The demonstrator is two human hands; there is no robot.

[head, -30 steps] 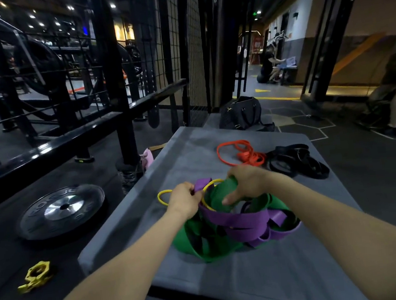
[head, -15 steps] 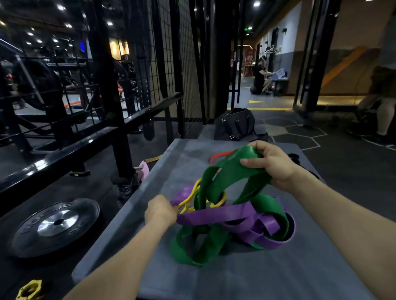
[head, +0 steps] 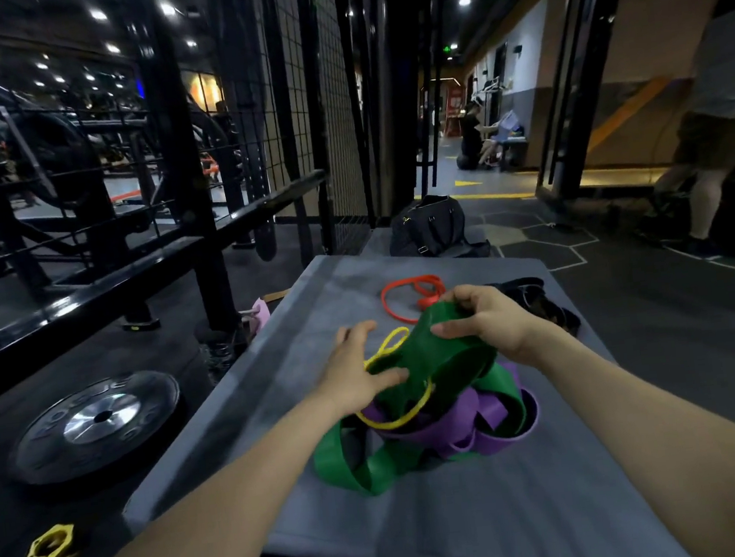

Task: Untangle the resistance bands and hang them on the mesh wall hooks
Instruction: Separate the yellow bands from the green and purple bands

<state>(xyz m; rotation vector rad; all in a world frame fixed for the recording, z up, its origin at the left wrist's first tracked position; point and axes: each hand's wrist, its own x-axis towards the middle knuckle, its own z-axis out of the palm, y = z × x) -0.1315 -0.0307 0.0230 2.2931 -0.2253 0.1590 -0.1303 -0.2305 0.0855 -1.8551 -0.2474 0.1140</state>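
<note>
A tangle of bands lies on the grey padded platform (head: 497, 537): a wide green band (head: 447, 360), a purple band (head: 485, 420) under it and a thin yellow band (head: 390, 344) looped through. My right hand (head: 483, 320) grips the top fold of the green band. My left hand (head: 357, 370) rests flat on the green band's left side with fingers spread, touching the yellow loop. An orange band (head: 408, 292) and black bands (head: 540, 301) lie further back. The black mesh wall (head: 329, 101) stands beyond the platform's far left corner; no hooks can be made out.
A weight plate (head: 99, 420) and a yellow collar clamp (head: 45, 552) lie on the floor to the left, beside a black rail (head: 129, 276). A black bag (head: 432, 226) sits behind the platform. A person stands at far right (head: 724, 104); another sits in the corridor (head: 478, 139).
My right hand has lowered the green band from its raised position toward the pile. My left hand has let go of the purple and yellow bands and now lies open on the green band.
</note>
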